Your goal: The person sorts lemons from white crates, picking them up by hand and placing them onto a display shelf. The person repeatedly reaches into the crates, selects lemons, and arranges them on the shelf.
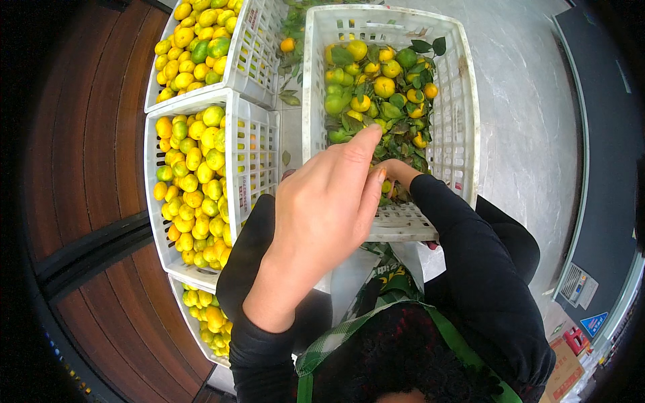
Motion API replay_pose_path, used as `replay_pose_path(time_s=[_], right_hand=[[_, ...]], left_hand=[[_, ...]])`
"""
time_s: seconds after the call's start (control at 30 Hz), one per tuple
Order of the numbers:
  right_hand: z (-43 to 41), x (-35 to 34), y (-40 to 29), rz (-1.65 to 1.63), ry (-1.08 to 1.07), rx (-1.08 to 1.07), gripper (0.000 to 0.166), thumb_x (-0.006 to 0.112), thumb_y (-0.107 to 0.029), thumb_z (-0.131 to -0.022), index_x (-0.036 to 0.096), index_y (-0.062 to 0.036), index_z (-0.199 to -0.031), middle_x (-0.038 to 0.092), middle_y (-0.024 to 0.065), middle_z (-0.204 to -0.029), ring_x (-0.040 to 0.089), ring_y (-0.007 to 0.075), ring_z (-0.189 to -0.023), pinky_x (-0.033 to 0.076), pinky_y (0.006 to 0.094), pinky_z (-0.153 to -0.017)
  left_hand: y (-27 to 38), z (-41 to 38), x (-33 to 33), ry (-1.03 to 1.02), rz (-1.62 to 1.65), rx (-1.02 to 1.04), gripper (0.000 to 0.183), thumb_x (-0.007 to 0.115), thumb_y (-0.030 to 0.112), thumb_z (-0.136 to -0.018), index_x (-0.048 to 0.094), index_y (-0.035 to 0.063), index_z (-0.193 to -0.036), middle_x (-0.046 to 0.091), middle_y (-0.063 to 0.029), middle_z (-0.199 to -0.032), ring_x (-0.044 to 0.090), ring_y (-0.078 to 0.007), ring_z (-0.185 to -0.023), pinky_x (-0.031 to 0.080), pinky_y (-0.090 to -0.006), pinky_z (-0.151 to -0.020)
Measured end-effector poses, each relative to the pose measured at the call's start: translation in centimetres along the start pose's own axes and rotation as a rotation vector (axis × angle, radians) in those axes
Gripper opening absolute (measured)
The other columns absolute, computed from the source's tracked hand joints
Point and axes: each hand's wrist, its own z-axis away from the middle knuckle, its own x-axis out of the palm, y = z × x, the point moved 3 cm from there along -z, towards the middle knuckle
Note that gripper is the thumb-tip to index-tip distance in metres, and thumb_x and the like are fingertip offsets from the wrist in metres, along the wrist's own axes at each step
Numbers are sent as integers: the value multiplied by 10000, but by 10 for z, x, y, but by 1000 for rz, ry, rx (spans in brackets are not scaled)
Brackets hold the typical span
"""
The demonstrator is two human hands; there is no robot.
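Note:
My left hand (327,201) is raised close to the camera, over the near left part of a white plastic crate (468,101). Its fingers point away from me and curl out of sight under the hand, so whether it holds anything is hidden. Lower down, my right hand (398,171) reaches into the near part of that crate, among citrus fruits and leaves; its fingers are mostly behind my left hand. Yellow and green citrus fruits (384,87), many with green leaves (390,110), fill the crate's bottom. A small orange fruit (431,90) lies by its right wall.
Several white crates (229,166) of yellow-green citrus fruits (194,158) line the left side, beside brown wooden boards (101,111). Loose leaves (289,98) and one orange fruit (287,45) lie on the tiled floor between. A cardboard box (564,370) stands at lower right.

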Motion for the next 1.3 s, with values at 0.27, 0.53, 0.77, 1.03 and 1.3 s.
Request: replay_pose_path(time_s=[0.27, 0.53, 0.77, 1.03, 1.3], right_hand=[[16, 25, -24, 142, -4, 65, 898, 784, -590, -651, 529, -100, -1359, 448, 123, -1452, 524, 266, -1208, 549, 405, -853], [44, 33, -29, 119, 31, -8, 817, 746, -572, -698, 527, -149, -1363, 492, 72, -1403, 524, 238, -1188, 534, 393, -850], [136, -13, -65, -383, 122, -270, 624, 677, -577, -790, 568, -216, -1288, 630, 21, -1203, 601, 173, -1037, 514, 392, -737], [290, 24, -111, -461, 103, -645, 523, 616, -506, -888, 592, -95, -1211, 693, 64, -965, 692, 158, -762, 543, 286, -515], [314, 64, -91, -1079, 6, -895, 456, 563, -498, -933, 560, -169, -1249, 621, 56, -1177, 626, 208, -1057, 508, 311, -644]], left_hand=[[5, -1, -1, -36, 79, -1, 423, 685, 12, -839, 568, 18, -1246, 693, -145, -983, 700, -253, -870, 558, -325, -731], [6, -1, -12, 41, 160, 19, 363, 669, 22, -857, 578, 6, -1208, 698, -142, -966, 702, -227, -845, 556, -303, -705], [0, 3, -34, 162, 371, -126, 289, 646, 34, -892, 597, -5, -1174, 710, -120, -934, 697, -173, -831, 545, -276, -679], [10, 9, -9, -78, 150, 87, 555, 696, 85, -822, 498, 78, -1340, 598, -220, -1208, 658, -358, -947, 530, -400, -828], [20, -3, -2, 44, 669, -193, 579, 757, 138, -796, 489, 82, -1306, 615, -161, -1203, 635, -260, -1060, 517, -348, -856]])
